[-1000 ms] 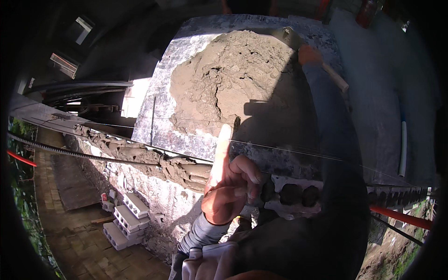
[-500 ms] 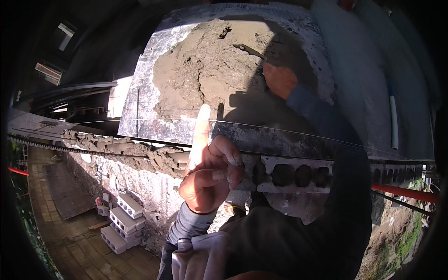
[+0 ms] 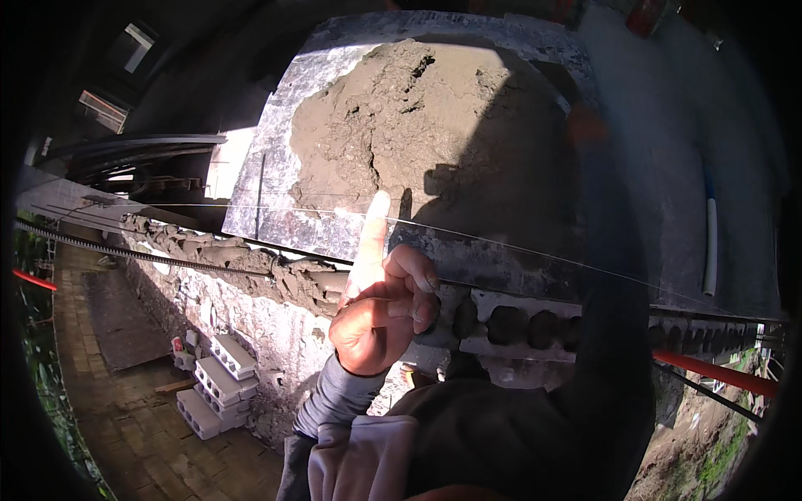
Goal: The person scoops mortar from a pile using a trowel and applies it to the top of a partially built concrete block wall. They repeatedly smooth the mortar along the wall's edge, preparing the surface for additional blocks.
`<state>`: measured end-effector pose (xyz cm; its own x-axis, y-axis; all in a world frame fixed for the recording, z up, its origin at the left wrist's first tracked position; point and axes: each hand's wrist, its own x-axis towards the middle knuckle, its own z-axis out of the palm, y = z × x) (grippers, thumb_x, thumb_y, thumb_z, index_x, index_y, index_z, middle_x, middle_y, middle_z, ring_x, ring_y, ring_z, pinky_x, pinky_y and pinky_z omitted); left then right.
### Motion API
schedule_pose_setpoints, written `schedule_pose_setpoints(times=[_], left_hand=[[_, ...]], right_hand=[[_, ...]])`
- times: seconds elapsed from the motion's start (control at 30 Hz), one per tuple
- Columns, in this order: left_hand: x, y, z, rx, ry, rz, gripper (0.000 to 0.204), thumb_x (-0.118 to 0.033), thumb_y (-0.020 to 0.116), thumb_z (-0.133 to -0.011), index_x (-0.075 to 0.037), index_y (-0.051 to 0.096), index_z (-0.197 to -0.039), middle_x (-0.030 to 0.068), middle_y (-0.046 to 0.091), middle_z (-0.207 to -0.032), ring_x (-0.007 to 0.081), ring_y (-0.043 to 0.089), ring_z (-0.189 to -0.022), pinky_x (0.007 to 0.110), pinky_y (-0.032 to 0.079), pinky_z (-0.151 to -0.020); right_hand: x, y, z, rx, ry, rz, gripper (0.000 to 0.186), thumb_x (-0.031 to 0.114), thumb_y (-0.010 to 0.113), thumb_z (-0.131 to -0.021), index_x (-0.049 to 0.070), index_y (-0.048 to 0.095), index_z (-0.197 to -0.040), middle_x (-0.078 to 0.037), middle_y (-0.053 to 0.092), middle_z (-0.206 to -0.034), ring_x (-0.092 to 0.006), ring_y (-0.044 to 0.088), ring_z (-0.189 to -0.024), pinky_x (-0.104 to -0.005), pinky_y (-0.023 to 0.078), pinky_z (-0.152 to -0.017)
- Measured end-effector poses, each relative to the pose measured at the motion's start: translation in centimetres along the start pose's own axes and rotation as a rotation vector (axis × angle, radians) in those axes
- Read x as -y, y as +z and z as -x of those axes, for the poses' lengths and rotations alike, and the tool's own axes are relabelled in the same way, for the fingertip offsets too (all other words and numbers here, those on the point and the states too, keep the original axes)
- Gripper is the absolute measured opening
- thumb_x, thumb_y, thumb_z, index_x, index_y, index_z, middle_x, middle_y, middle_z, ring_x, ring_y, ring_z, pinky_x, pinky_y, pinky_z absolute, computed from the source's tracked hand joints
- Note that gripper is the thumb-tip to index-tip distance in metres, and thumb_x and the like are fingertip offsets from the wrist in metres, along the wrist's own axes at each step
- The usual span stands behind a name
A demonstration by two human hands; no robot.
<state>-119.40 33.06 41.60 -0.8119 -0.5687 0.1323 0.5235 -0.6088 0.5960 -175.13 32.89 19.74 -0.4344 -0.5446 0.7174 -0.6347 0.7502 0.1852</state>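
Note:
A broad heap of wet grey mortar lies spread on a dark flat board. At the mortar's right edge, in shadow, my right hand is closed round a trowel, whose dark blade points up and left. My left hand is in front of the board's near edge, above the wall top. Its index finger stretches up beside a thin taut string, the other fingers are curled, and I see nothing held in it. Whether the fingertip touches the string I cannot tell.
Lumpy mortar covers the wall top at left; hollow blocks show their holes at right. A ribbed bar runs along the wall. Below stand stacked pale blocks. A red pipe crosses at lower right.
My right hand has moved right with the trowel, from the mortar's middle right to its shaded right edge. The left hand keeps its pose; the view has shifted slightly.

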Motion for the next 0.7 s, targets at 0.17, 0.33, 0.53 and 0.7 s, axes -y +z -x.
schedule_pose_setpoints(times=[0.17,0.33,0.53,0.7], left_hand=[[0.5,-0.3,1.2,-0.082,0.057,0.041,0.1,-0.002,0.048,-0.075,-0.009,-0.004,-0.161,0.0174,0.058,-0.107,0.0192,0.056,-0.071,0.029,0.048,-0.062],[1.2,-1.3,2.4,-0.06,0.054,0.044,0.1,-0.005,0.049,-0.077,-0.007,-0.006,-0.16,0.0165,0.059,-0.112,0.018,0.057,-0.077,0.028,0.048,-0.064],[1.6,-2.9,4.3,-0.024,0.001,0.13,0.098,-0.003,0.049,-0.077,-0.008,-0.002,-0.161,0.016,0.059,-0.111,0.0173,0.058,-0.076,0.027,0.048,-0.063],[1.9,-3.9,5.0,-0.016,-0.008,0.117,0.098,0.0,0.05,-0.075,-0.009,0.004,-0.161,0.0169,0.061,-0.107,0.0183,0.06,-0.073,0.027,0.05,-0.063]], right_hand=[[13.6,-8.5,2.5,0.337,-0.318,-0.356,0.023,0.017,0.042,-0.099,0.004,0.061,-0.103,-0.021,0.07,-0.085,-0.0403,0.069,-0.077,-0.0514,0.055,-0.071],[14.3,-24.0,7.8,0.652,-0.437,-0.472,0.022,0.017,0.042,-0.1,0.001,0.054,-0.11,-0.025,0.069,-0.086,-0.0434,0.069,-0.081,-0.0543,0.054,-0.072],[6.2,-32.7,12.9,0.842,-0.055,-0.672,0.038,0.018,0.064,-0.088,-0.002,0.05,-0.116,-0.028,0.066,-0.099,-0.0452,0.067,-0.087,-0.052,0.053,-0.078],[-0.6,-38.2,15.9,1.373,0.628,-0.951,0.042,0.017,0.067,-0.089,0.001,0.048,-0.122,-0.01,0.058,-0.086,-0.0193,0.061,-0.064,-0.0376,0.051,-0.056]])
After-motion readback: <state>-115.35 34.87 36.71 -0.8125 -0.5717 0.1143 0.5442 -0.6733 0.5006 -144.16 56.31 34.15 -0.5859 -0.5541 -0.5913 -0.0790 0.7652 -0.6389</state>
